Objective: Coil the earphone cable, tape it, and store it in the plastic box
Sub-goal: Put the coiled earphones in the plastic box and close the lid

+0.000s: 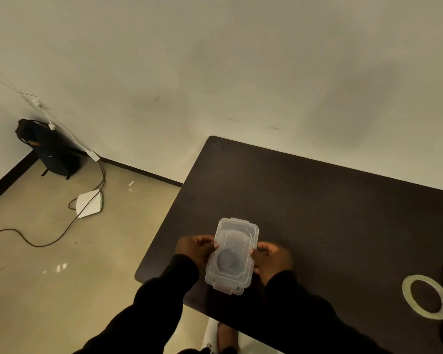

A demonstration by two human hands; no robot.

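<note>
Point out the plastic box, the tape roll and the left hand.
plastic box [231,254]: head view, middle of its clear lid.
tape roll [408,297]: head view, left side of the ring.
left hand [196,247]: head view, back of the hand.

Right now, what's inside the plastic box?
Through the lid of the plastic box, a dark coiled shape, likely the earphone cable, lies near its near end. Tape on it cannot be made out. The left hand and right hand grip the sides.

Clear plastic box lidded, over dark table; coiled dark earphone cable inside.
</note>
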